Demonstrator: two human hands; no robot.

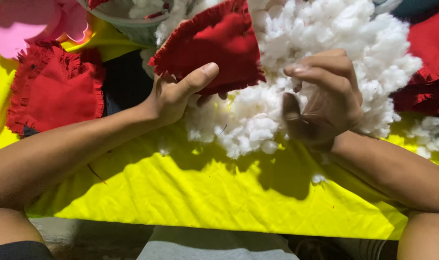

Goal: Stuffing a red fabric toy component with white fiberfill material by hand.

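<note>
Grey fabric [214, 248], dull and flat, lies closest to the camera along the bottom edge, with the person's bare knees at either corner; above it spreads a bright yellow cloth [205, 192], smooth and thin, creased in soft folds and dotted with stray wisps of white fluff. Both forearms reach across it from the lower corners. The left hand [173, 94] grips a red felt-like pouch [212, 43], thumb laid across its near face and fingers tucked behind; the pouch is roughly triangular, matte, with a ragged fringed edge, and it is held tilted just above the stuffing. The right hand [325, 96] is curled into a narrow claw, fingertips bunched together against the heap of white fibre stuffing [325, 43]; whether a tuft is pinched inside cannot be told, as the hand is blurred. The stuffing is a big, lumpy, cotton-like mound lying on the yellow cloth behind and between the two hands, touching both; a smaller clump [434, 139] sits apart at the right. Left of the arms lies another red fringed piece [55, 91], flat and squarish, beside a dark navy patch [125, 79]. More red fabric [429, 58] is piled at the far right. Pink, glossy flower-shaped cutouts [22, 24] fill the top left corner; a pale round container rim [137, 24] stands behind the pouch, holding more fluff.
</note>
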